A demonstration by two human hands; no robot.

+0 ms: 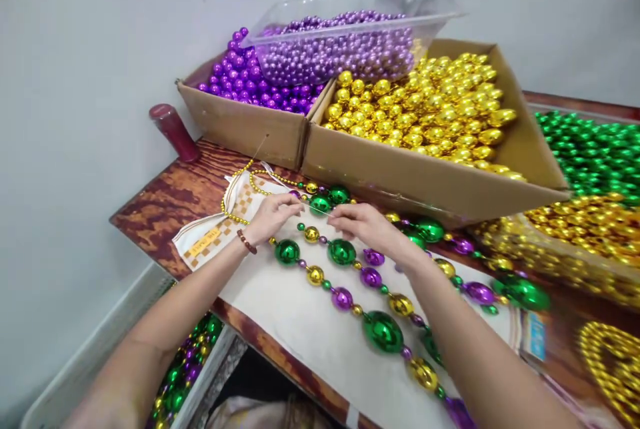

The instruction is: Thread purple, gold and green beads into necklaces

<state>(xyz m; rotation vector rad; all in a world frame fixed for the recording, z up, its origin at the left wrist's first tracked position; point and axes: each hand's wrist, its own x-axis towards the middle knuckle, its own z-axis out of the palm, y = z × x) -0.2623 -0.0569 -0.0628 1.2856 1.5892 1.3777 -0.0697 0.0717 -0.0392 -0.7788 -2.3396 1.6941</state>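
My left hand (276, 214), with a brown bead bracelet on its wrist, pinches one part of a thin pale string (316, 209). Opposite it, my right hand (357, 223) pinches the same string, which runs taut between the two. Below them, strands of green, gold and purple beads (342, 298) lie on a white cloth (280, 309). A large green bead (320, 203) sits just behind the string. Thin gold bead chain (223, 199) curves over the cloth to the left of my left hand.
Cardboard boxes of purple beads (235, 72) and gold beads (425, 109) stand behind, with a clear tub (350, 35) on top. A dark red bottle (175, 132) is at the left corner. Green beads (590, 155) and gold chains (613, 362) lie right. A bin (100, 342) stands below left.
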